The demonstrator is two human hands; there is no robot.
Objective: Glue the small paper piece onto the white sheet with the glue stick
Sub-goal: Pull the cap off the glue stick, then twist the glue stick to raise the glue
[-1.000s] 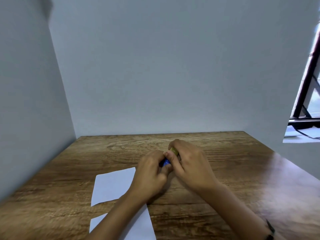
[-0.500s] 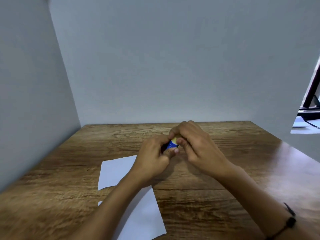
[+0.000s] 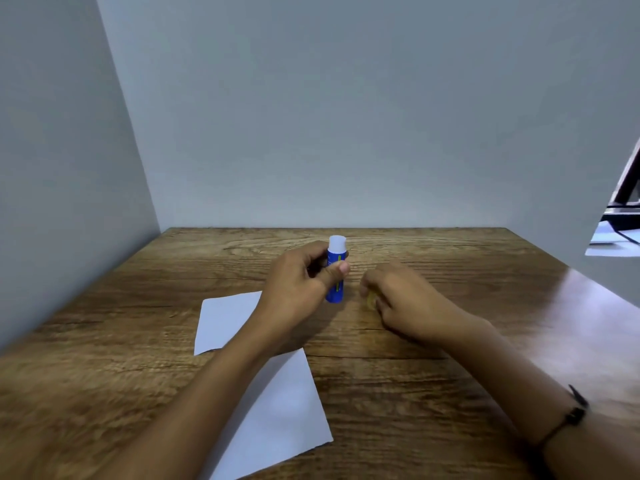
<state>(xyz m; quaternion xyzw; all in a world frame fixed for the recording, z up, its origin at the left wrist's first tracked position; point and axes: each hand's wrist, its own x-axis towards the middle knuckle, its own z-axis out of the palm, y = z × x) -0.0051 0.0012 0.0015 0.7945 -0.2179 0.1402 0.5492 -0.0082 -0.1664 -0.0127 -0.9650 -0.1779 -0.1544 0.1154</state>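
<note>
Holding glue stick (image 3: 335, 271) upright, uncapped, white tip showing, pinched between left hand (image 3: 298, 289) thumb and fingers above table (image 3: 450, 375), just beyond sheet (image 3: 277, 403). Cupping yellow cap (image 3: 371, 300) in curled right hand (image 3: 408, 303). Next, probably: parking cap, reaching for paper piece. Counted: one stick, one cap, two overlapping papers, smaller piece (image 3: 225, 320) behind.

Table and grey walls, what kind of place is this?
Probably a small craft booth: a wooden table boxed in by plain grey panels, with white paper and a glue stick out.
</note>
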